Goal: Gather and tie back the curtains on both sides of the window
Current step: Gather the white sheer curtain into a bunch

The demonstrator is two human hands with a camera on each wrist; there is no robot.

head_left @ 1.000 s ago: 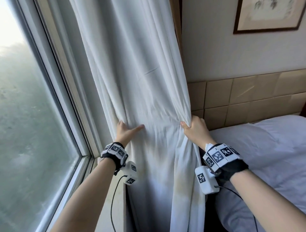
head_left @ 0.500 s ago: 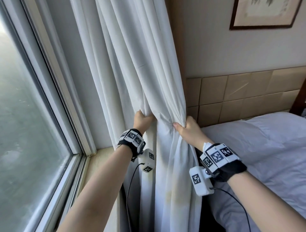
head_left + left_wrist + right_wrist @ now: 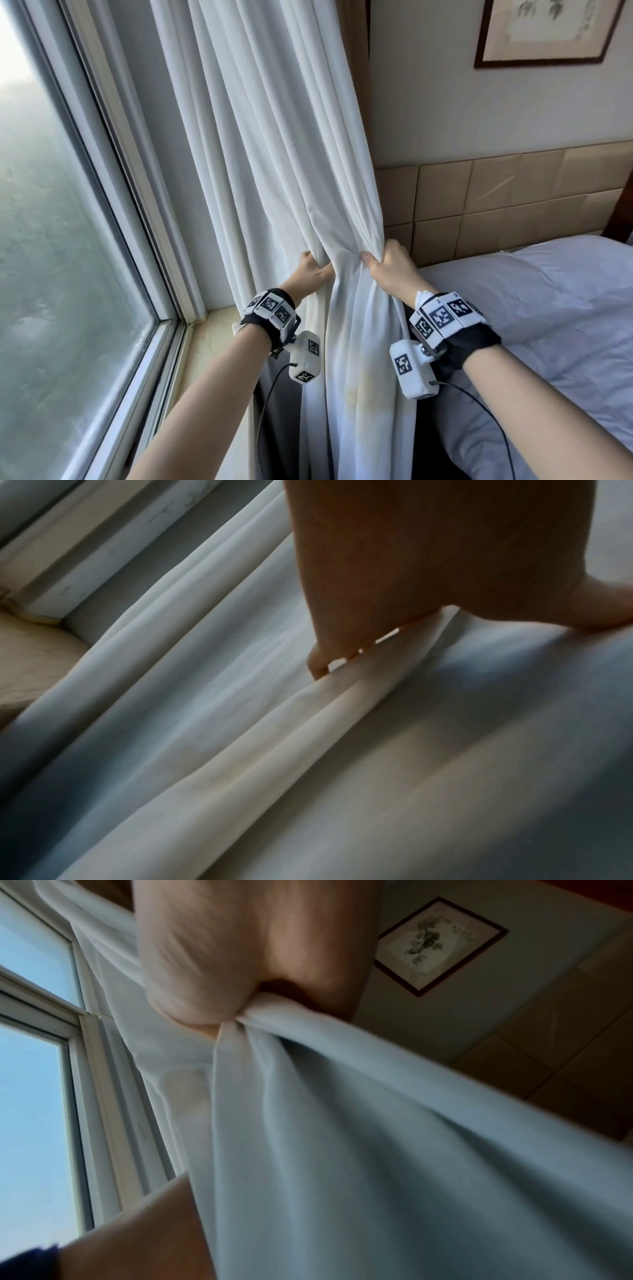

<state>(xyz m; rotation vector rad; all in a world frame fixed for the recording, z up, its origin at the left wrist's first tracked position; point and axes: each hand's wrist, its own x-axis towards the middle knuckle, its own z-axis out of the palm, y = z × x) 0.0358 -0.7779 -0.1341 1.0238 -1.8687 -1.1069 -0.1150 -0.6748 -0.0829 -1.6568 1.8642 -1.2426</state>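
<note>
A white curtain (image 3: 274, 154) hangs at the right side of the window (image 3: 51, 240), bunched into folds at waist height. My left hand (image 3: 310, 270) grips the curtain's left folds, fingers curled behind the cloth. My right hand (image 3: 387, 263) grips its right edge, thumb in front; the two hands are close together with a narrow bundle between them. In the left wrist view the fingers (image 3: 322, 664) dig into the curtain (image 3: 308, 750) folds. In the right wrist view my right hand (image 3: 219, 988) clenches a gathered knot of curtain (image 3: 342, 1123). No tie-back shows.
A pale window sill (image 3: 212, 342) runs below the window frame (image 3: 137, 205). A bed with white bedding (image 3: 548, 325) lies at the right, against a tan padded headboard (image 3: 496, 205). A framed picture (image 3: 548, 31) hangs on the wall above.
My left hand has swept right across the curtain, from flat on the cloth to gripping it, gathering the spread fabric into a narrow bundle beside my right hand, which has kept its hold.
</note>
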